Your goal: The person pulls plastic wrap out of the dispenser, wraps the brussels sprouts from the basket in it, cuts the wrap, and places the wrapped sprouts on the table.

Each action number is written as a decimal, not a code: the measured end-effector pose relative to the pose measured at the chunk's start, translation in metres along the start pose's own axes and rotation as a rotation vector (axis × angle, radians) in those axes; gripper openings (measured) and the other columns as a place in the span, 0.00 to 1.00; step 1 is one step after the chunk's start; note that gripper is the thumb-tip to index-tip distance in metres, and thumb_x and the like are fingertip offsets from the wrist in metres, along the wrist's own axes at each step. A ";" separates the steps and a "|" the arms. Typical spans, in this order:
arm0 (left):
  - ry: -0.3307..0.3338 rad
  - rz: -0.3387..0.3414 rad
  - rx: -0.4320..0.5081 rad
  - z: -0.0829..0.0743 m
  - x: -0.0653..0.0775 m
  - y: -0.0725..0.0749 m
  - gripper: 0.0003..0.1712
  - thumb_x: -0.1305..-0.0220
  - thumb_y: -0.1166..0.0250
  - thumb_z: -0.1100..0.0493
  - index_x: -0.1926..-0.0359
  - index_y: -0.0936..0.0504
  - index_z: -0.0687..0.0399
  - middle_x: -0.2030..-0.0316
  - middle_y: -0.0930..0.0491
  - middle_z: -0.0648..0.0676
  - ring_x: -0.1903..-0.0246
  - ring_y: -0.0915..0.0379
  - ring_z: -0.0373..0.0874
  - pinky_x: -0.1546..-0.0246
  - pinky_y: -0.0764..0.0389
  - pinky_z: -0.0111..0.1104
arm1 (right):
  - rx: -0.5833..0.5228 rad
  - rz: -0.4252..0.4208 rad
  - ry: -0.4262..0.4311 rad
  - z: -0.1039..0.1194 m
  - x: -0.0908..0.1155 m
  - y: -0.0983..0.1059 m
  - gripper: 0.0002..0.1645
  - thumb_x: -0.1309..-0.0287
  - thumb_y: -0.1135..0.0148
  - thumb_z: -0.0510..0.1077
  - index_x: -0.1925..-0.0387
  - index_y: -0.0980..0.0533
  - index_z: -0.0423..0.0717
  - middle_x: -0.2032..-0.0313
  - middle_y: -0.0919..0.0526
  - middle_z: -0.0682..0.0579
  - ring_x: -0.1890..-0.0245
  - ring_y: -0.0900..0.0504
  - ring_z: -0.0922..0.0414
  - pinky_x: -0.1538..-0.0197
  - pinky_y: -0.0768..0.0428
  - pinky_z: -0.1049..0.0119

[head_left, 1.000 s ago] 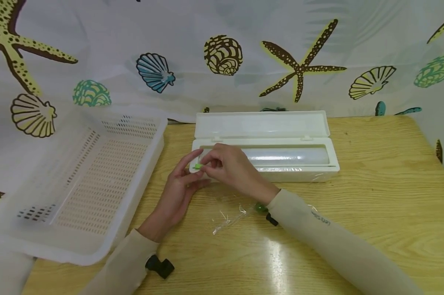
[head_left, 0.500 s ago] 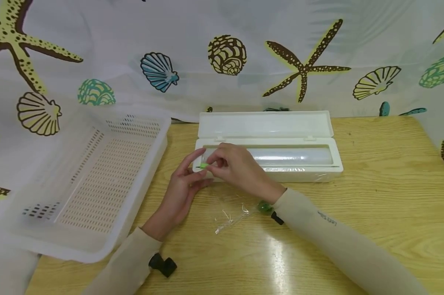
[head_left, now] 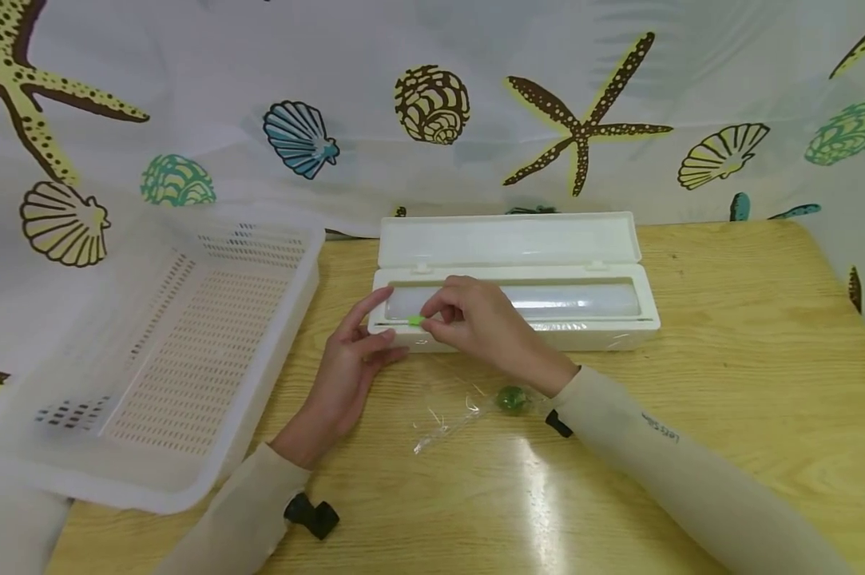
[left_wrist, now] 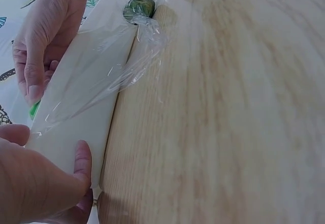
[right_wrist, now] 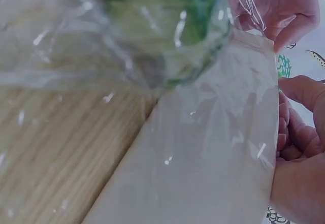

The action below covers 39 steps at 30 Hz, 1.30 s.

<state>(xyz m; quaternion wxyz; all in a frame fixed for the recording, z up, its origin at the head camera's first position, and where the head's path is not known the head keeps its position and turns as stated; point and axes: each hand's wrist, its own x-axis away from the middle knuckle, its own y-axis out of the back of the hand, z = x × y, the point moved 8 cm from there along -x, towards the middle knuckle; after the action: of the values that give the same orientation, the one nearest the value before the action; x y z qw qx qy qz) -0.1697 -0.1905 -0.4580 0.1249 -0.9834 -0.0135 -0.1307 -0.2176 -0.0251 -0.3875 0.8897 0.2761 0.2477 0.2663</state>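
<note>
A white cling film dispenser [head_left: 605,340] lies on the table, its hinged lid [head_left: 511,241] tipped back and a shiny film roll [head_left: 579,300] inside. My left hand [head_left: 342,371] grips the dispenser's left end, thumb on the front edge. Along the front rail, my right hand [head_left: 482,323] pinches a small green slide cutter [head_left: 414,320] between thumb and fingertips, a short way from the left end. Clear film [left_wrist: 109,66] hangs over the dispenser's front onto the table. A rounded green thing [head_left: 511,399] sits wrapped in that film; its kind is hard to tell.
To the left stands a white perforated plastic basket [head_left: 259,383], close to my left forearm. Behind the wooden table [head_left: 748,359] hangs a white cloth [head_left: 374,48] printed with shells and starfish.
My right hand has slid the green slide cutter a little to the right along the rail. My left hand keeps its grip on the dispenser's left end.
</note>
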 end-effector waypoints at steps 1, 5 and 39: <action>-0.002 0.003 -0.004 0.000 0.000 0.000 0.35 0.17 0.44 0.69 0.16 0.34 0.48 0.50 0.34 0.59 0.48 0.25 0.47 0.38 0.17 0.39 | -0.005 0.004 0.000 -0.001 0.000 0.000 0.03 0.32 0.24 0.37 0.59 0.11 0.40 0.69 0.22 0.55 0.68 0.25 0.58 0.64 0.24 0.66; -0.023 0.003 -0.030 0.000 0.000 0.001 0.33 0.16 0.43 0.66 0.16 0.34 0.48 0.51 0.35 0.57 0.48 0.25 0.46 0.38 0.17 0.40 | -0.008 0.013 0.000 -0.003 -0.001 -0.002 0.03 0.31 0.25 0.37 0.59 0.11 0.41 0.67 0.20 0.55 0.66 0.24 0.58 0.61 0.22 0.67; -0.081 -0.028 -0.023 -0.003 0.002 0.001 0.32 0.19 0.36 0.67 0.20 0.27 0.48 0.59 0.35 0.55 0.57 0.24 0.46 0.42 0.13 0.45 | 0.035 -0.060 -0.082 -0.008 0.014 0.017 0.05 0.36 0.18 0.44 0.62 0.07 0.47 0.67 0.17 0.60 0.63 0.25 0.56 0.60 0.24 0.60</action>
<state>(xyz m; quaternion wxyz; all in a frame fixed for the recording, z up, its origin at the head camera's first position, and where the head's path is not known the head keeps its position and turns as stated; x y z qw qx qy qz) -0.1687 -0.1925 -0.4551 0.1113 -0.9890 -0.0307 -0.0924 -0.2179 -0.0018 -0.3867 0.9018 0.2947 0.2237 0.2234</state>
